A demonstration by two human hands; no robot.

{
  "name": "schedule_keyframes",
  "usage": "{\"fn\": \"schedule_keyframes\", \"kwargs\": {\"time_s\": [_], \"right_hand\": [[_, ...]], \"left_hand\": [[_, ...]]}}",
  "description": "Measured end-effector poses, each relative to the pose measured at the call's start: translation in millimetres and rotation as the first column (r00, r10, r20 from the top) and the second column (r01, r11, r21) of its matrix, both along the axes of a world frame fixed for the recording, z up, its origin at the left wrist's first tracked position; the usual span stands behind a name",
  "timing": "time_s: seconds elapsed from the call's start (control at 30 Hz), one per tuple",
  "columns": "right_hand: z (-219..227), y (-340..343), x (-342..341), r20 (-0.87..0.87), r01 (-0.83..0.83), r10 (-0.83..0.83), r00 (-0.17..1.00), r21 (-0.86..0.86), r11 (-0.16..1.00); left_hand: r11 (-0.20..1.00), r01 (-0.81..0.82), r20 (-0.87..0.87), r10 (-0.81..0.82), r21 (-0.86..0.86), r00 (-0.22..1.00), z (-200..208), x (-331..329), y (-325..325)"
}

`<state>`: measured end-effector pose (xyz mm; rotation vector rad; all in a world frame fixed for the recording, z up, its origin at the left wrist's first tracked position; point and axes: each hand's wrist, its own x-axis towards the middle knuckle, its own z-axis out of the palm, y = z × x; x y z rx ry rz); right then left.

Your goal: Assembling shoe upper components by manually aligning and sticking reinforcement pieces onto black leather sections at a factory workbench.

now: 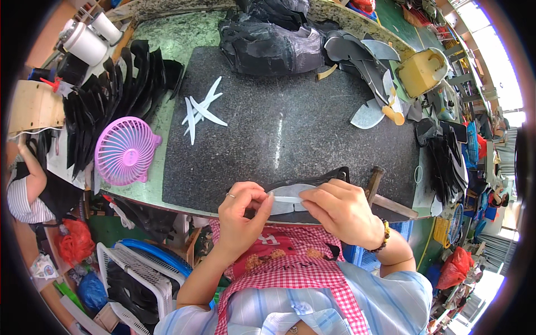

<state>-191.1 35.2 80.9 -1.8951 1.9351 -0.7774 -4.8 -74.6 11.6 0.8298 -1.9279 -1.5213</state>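
Near the front edge of the dark work mat, my left hand (244, 215) and my right hand (341, 209) are pinched on a narrow white strip (287, 199), one at each end. The strip lies across a light grey, rounded piece (285, 209) at the table's edge. Behind it is a black piece (329, 177), partly covered by my right hand. Just right of that hand rests a hammer (393, 205) with a worn handle. Several loose white curved strips (204, 110) lie crossed over one another at the mat's left.
A pink fan (128, 151) stands at the left, before a row of black curved pieces (120, 84). Black material (273, 47) is heaped at the back. Grey cut pieces (367, 114) and a yellow container (422, 72) sit back right. Another person's arm (34, 173) shows far left.
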Motion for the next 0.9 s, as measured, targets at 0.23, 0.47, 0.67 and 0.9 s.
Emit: {"fn": "schedule_keyframes", "kwargs": {"time_s": [0.23,0.47,0.67,0.9], "right_hand": [[-19,-16,-13,0.050,0.143,-0.150,0.987,0.126,0.982],[-25,-22,-17,0.107,0.178,-0.208,0.972,0.237,0.955],[-30,-25,-16,0.045,0.224,-0.239,0.970,0.221,0.949],[-33,-29,-31,0.283,0.284,-0.402,0.871,0.379,0.881]], "left_hand": [[0.986,-0.126,0.071,0.133,-0.106,0.989,1,-9,6],[0.979,-0.165,0.121,0.179,-0.117,0.977,0,-17,6],[0.949,-0.111,0.257,0.190,-0.294,0.948,5,-28,5],[0.803,0.047,0.318,0.181,-0.594,0.931,11,-25,18]]}}
